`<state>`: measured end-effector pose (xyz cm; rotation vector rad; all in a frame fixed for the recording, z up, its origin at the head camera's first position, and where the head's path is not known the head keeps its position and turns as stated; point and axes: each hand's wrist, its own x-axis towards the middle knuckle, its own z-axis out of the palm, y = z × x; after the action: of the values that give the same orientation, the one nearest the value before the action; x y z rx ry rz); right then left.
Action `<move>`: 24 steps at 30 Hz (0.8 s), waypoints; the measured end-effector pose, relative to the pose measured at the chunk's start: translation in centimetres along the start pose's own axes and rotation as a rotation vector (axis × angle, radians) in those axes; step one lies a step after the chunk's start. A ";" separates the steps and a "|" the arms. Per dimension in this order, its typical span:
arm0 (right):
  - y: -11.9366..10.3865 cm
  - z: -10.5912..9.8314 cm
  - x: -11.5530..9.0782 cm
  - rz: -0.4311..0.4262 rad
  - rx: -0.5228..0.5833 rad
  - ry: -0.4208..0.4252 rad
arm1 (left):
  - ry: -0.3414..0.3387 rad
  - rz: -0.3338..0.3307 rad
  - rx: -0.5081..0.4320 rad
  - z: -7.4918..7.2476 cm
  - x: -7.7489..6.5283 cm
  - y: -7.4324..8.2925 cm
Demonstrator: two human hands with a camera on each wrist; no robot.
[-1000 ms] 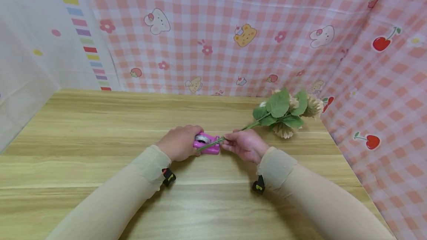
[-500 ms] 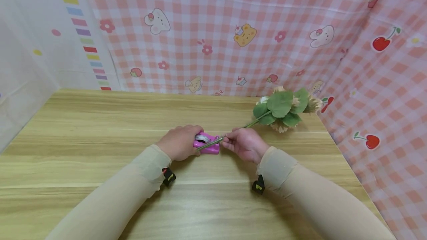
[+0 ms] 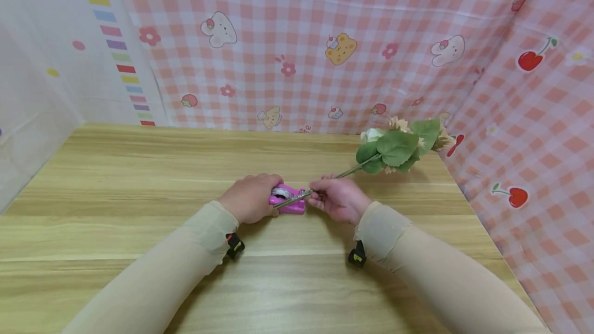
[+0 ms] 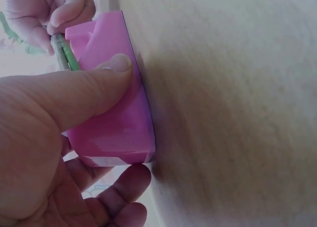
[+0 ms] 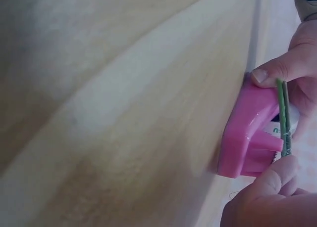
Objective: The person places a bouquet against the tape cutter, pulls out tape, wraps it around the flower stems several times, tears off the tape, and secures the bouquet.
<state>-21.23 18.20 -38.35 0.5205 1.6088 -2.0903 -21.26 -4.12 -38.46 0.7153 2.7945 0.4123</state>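
Note:
My left hand (image 3: 248, 199) grips a pink tape dispenser (image 3: 293, 209) resting on the table; in the left wrist view the thumb (image 4: 106, 81) presses its side. A roll of clear tape (image 3: 281, 192) sits in the dispenser. My right hand (image 3: 342, 200) pinches the green stems (image 3: 355, 168) of an artificial flower bunch just right of the dispenser. Shiny clear tape (image 5: 287, 137) lies around the stems near the right fingertips. The stem ends pass over the dispenser toward my left hand. Leaves (image 3: 396, 148), peach flowers and a white flower (image 3: 371, 135) point to the back right.
The wood-grain table (image 3: 139, 169) meets a pink checked cloth (image 3: 301, 66) at the back and right. White cloth (image 3: 42, 66) hangs on the left. Each wrist wears a small black camera (image 3: 235, 246).
The flower bunch has turned about its stems; its leaves have shifted and the white flower shows more. The right fingers have moved slightly, while the left hand and dispenser stay in place.

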 end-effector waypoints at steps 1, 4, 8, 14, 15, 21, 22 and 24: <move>0.1 -0.1 0.0 -0.001 -0.010 -0.004 | 0.000 0.000 0.000 0.0 0.0 0.0; 0.2 -0.4 0.1 0.011 -0.063 -0.031 | 0.000 -0.001 0.000 0.2 0.1 -0.1; 0.3 -0.9 0.0 0.036 -0.146 -0.066 | 0.001 -0.002 -0.001 0.3 0.2 -0.2; 0.2 -0.9 0.0 0.015 -0.145 -0.071 | 0.000 -0.006 -0.004 0.2 0.1 -0.2; 0.2 -0.9 0.0 0.007 -0.137 -0.070 | -0.001 -0.006 -0.006 0.2 0.1 -0.2; 0.3 -0.7 -0.3 -0.028 -0.087 -0.051 | -0.001 -0.011 -0.014 0.1 0.1 0.0; 0.4 -0.7 -0.3 -0.032 -0.078 -0.049 | 0.000 -0.012 -0.015 0.1 0.1 0.0; 0.5 -0.6 -0.3 -0.039 -0.060 -0.040 | -0.003 -0.014 -0.015 0.1 0.1 -0.1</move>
<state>-20.67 18.74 -38.78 0.4273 1.6659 -2.0600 -21.33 -4.11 -38.61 0.6928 2.7892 0.4285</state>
